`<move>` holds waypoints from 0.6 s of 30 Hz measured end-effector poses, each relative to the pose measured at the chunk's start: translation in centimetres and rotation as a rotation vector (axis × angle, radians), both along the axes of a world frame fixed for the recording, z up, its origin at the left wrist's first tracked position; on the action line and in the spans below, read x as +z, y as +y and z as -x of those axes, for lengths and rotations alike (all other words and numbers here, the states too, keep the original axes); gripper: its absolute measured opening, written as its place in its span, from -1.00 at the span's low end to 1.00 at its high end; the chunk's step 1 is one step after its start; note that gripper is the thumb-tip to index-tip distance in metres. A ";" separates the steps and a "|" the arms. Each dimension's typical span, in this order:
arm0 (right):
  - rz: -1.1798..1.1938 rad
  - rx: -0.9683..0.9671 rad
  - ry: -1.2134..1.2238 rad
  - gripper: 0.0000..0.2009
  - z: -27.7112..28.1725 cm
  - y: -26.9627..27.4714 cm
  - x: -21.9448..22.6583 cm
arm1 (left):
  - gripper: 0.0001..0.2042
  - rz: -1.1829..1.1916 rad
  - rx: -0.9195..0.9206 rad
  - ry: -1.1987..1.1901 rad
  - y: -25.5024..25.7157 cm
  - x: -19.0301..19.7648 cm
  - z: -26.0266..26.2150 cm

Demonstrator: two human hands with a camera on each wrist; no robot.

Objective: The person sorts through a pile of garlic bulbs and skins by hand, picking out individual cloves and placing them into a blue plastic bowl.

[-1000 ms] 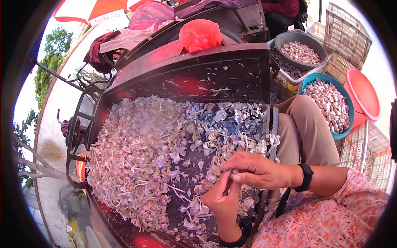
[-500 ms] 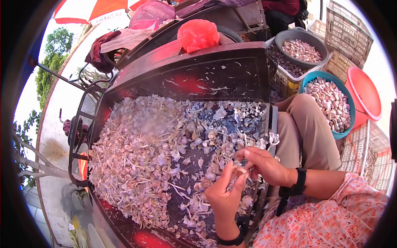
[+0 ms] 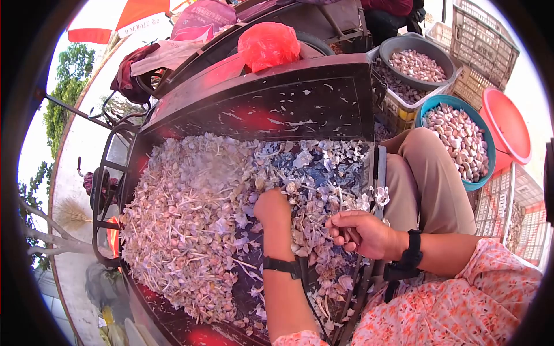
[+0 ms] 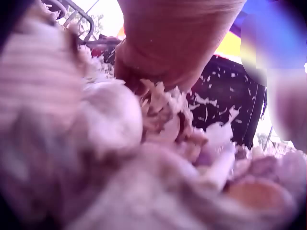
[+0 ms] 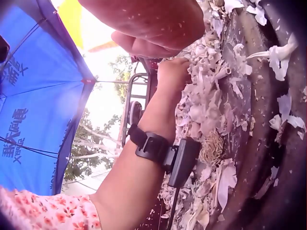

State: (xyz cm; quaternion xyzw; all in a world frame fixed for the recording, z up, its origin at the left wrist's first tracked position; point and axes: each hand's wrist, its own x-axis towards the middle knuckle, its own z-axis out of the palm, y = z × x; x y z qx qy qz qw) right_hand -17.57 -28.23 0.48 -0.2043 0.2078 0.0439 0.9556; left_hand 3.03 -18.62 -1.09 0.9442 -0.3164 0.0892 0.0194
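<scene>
Dark cart bed [image 3: 311, 104] spanning centre | garlic heap [image 3: 184, 225] lying left of centre | left hand [image 3: 273, 209] dipping in beside it, grip hidden, cannot tell | right hand [image 3: 365, 234] hovering lower right, fingers loosely curling

An open-air, market-like work area shows a blue printed fabric canopy [image 5: 38, 103] and leafy green trees [image 3: 70, 78]. A black metal cart bed [image 3: 294, 109] stands near a teal plastic tub [image 3: 476, 185] of garlic cloves [image 3: 459, 138]

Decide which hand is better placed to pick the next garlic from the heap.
Left, probably: the left hand is down in the heap of garlic and skins, while the right hand is curled near its edge.
</scene>
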 end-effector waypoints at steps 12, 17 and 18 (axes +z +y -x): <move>0.317 0.064 0.029 -0.76 -1.5 0.5 0.8 | -0.80 0.736 0.088 0.775 3.8 5.2 9.6; 0.159 0.332 -0.195 -0.79 -0.6 1.1 -0.1 | -0.77 0.881 -0.098 0.452 6.4 3.0 14.1; 0.144 0.372 -0.207 -0.80 -0.3 1.1 -0.2 | -0.77 0.885 -0.091 0.450 6.5 2.9 14.9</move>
